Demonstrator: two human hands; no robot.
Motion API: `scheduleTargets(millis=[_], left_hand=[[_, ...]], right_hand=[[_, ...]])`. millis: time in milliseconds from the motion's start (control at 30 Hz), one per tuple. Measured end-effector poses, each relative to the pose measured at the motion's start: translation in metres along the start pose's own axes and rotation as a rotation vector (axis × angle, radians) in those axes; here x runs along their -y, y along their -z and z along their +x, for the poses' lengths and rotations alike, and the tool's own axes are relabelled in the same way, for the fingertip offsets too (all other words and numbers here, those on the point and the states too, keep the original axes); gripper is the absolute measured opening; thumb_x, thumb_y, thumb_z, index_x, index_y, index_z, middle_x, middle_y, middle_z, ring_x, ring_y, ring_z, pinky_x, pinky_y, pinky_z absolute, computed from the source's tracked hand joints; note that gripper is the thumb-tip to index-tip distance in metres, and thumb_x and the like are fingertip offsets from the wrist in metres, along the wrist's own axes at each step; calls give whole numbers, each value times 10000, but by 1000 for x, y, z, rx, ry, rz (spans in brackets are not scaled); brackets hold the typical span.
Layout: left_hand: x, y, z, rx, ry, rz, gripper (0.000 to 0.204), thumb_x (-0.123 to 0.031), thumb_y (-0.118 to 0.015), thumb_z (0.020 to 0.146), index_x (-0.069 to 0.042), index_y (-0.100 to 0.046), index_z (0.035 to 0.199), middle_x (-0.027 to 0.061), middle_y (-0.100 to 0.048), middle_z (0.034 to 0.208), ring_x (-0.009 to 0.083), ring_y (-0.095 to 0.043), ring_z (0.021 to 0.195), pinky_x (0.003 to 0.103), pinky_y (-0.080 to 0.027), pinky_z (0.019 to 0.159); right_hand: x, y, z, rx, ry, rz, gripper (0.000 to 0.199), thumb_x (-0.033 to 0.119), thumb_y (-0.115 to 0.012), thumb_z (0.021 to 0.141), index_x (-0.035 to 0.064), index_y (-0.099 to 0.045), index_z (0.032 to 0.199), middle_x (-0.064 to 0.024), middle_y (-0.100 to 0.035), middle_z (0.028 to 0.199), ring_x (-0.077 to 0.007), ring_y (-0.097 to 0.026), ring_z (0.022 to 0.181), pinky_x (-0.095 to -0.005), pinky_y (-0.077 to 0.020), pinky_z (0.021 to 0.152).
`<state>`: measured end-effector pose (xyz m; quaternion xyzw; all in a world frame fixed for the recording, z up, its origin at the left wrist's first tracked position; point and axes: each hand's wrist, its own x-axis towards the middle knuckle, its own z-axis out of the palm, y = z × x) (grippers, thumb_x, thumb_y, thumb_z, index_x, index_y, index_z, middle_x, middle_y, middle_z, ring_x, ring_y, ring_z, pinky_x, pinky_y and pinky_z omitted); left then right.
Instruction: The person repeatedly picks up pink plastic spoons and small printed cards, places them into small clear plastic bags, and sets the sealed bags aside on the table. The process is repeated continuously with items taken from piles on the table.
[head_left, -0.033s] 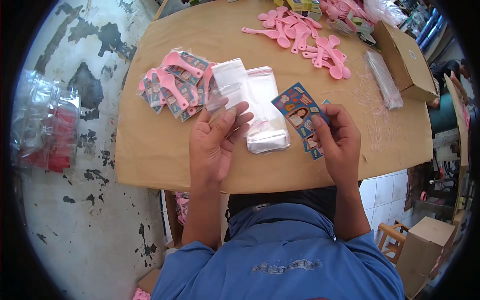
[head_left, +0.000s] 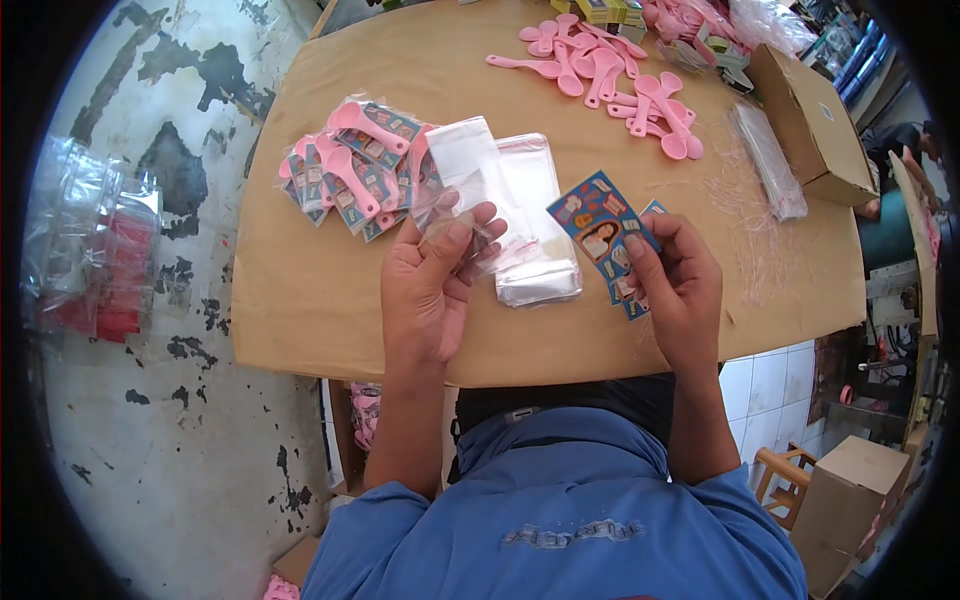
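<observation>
Head view looks straight down on a person in a blue shirt [head_left: 560, 520] seated at a brown paper-covered table [head_left: 300, 320]. Nearest, the left hand [head_left: 432, 285] pinches a clear plastic sleeve [head_left: 470, 175] between thumb and fingers, its mouth end held up over the table; the right hand [head_left: 672, 285] is closed on a small fan of printed picture cards [head_left: 600, 225], thumb on top. The two hands are apart, with a stack of empty clear bags [head_left: 535, 245] lying flat between them. At ten o'clock from the left hand sits a pile of finished packs [head_left: 355, 170], each a pink spoon with a card in a sleeve. Farther off, at one o'clock, loose pink spoons [head_left: 610, 70] are scattered, and a cardboard box [head_left: 810, 125] stands at two o'clock near the far edge, a long clear bundle [head_left: 765, 160] beside it. My guess is that the thin sleeve could slip or stay stuck shut under so light a pinch, and that the fanned cards could slide apart, so two go in together or one drops onto the bag stack.
</observation>
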<state>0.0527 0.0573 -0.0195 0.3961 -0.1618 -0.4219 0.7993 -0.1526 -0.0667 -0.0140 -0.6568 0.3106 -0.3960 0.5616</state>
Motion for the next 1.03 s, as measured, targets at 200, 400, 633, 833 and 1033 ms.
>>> scheduleTargets(millis=[200, 400, 633, 833, 1033], left_hand=[[20, -25, -1, -46, -68, -89, 384, -76, -644, 1006, 28, -498, 1345, 231, -678, 1230, 293, -693, 1122, 383, -571, 982], [31, -48, -9, 25, -22, -137, 407, -108, -631, 1021, 20, -472, 1373, 241, -584, 1384, 269, -632, 1224, 403, -520, 1061], [37, -65, -15, 57, -11, -97, 397, -100, -635, 1017, 19, -486, 1365, 218, -659, 1275, 245, -683, 1128, 354, -585, 957], [50, -68, -21, 127, -9, 10, 343, -86, -645, 1003, 15, -545, 1316, 143, -702, 1172, 199, -703, 1064, 359, -612, 890], [49, -69, -22, 153, -36, 29, 454, -39, -668, 989, 43, -507, 1405, 127, -727, 1157, 139, -690, 1049, 288, -536, 951]], right_hand=[[3, -2, -18, 102, -164, 190, 168, 91, -651, 1011, -20, -633, 1136, -13, -654, 865, -48, -591, 686, -206, -469, 602], [5, -11, -19, 30, -111, 321, 192, 91, -641, 1019, -32, -623, 1166, -46, -676, 903, -63, -630, 711, -213, -511, 613], [3, 6, -28, 97, -127, 188, 176, 83, -673, 1000, -46, -676, 1118, -33, -671, 808, -71, -634, 666, -212, -513, 603], [9, 11, -25, 93, -136, 313, 214, 73, -676, 994, -51, -657, 1167, -51, -697, 854, -84, -664, 713, -225, -533, 623], [-5, 18, -27, 75, -194, 424, 335, 91, -702, 979, -27, -581, 1269, -86, -709, 1016, -121, -694, 833, -247, -564, 689]])
